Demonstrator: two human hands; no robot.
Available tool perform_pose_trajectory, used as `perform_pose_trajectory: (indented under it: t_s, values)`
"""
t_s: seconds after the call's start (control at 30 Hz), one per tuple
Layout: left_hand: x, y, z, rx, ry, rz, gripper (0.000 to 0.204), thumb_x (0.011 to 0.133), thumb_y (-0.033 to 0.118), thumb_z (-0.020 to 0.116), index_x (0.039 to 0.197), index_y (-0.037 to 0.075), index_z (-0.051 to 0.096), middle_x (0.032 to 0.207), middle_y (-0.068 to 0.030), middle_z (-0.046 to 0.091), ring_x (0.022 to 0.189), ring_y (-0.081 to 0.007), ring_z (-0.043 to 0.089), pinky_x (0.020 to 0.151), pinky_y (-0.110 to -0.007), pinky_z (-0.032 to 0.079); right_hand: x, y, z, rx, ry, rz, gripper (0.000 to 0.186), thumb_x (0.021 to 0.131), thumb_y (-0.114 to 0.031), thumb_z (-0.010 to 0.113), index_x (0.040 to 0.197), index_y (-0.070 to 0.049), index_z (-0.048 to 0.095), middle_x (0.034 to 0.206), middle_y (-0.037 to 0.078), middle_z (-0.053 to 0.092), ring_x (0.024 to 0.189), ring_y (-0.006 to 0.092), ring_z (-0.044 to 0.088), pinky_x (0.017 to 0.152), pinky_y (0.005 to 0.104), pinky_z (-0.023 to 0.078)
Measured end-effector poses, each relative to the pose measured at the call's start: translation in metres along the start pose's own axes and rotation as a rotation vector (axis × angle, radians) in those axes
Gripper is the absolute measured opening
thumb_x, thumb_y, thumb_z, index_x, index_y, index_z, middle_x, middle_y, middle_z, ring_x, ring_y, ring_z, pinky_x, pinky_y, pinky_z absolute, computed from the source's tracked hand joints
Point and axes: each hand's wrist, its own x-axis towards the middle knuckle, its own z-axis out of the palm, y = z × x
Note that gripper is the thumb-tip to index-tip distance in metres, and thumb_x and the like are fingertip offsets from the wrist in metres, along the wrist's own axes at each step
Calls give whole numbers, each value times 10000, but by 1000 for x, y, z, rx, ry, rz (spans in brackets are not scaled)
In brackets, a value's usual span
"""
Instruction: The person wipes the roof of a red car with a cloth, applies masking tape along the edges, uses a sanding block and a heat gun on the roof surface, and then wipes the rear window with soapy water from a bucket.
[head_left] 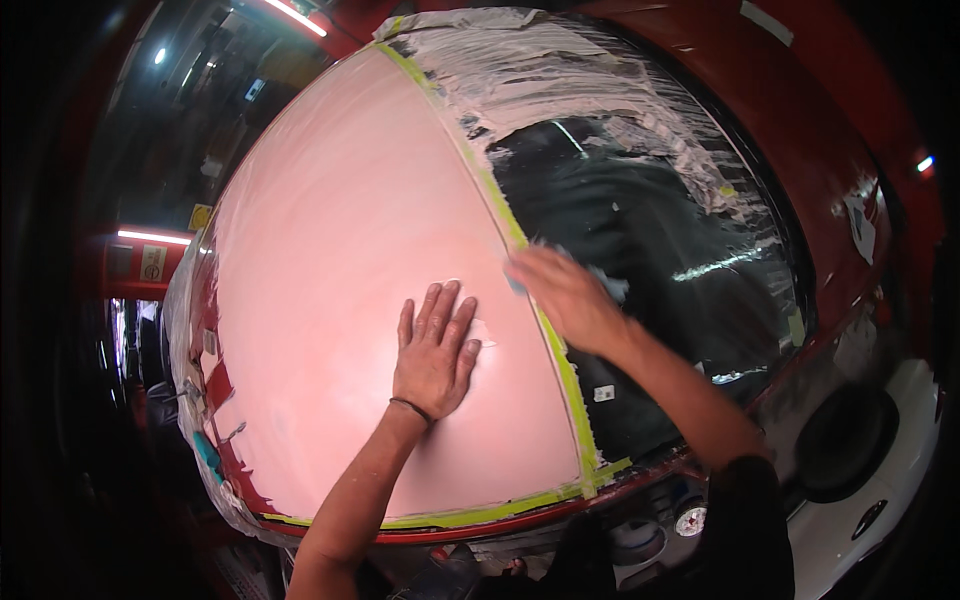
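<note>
My left hand (432,352) lies flat on a smooth, pink-coated car panel (330,240), fingers stretched out and slightly apart. A dark band circles that wrist. To its right, my right hand (565,300) is blurred by motion over the yellow-green masking tape (510,220) along the panel's right edge. Its fingers are bent over a pale bluish piece (612,286), which shows beside the hand; blur hides what kind of thing it is. A small whitish mark (484,335) shows on the pink coat beside my left thumb.
Right of the tape is a dark glossy surface (650,260), with crumpled, pink-dusted masking film (560,70) at its far end. Tape (450,520) also runs along the near edge. Plastic sheeting (185,350) hangs at the left. A white car part with a dark round opening (845,435) stands at lower right.
</note>
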Motion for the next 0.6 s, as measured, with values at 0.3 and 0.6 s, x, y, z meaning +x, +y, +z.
perform_pose_trajectory:
  t_s: [0.3, 0.6]
  values:
    - [17, 2, -4, -23, 30, 37, 558, 1086, 305, 500, 1601, 92, 464, 1718, -161, 358, 1612, -361, 278, 1311, -568, 134, 192, 181, 58, -289, 257, 257, 428, 993, -92, 571, 1407, -17, 645, 1446, 189, 652, 1345, 374, 600, 1159, 462, 470]
    - [6, 5, 11, 75, 29, 49, 575, 1091, 307, 436, 1607, 54, 451, 1716, -186, 352, 1613, -374, 275, 1311, -558, 123, -150, 297, -71, -520, 375, 741, 468, 1006, -135, 534, 1463, -79, 617, 1469, 196, 624, 1329, 381, 614, 1125, 496, 497]
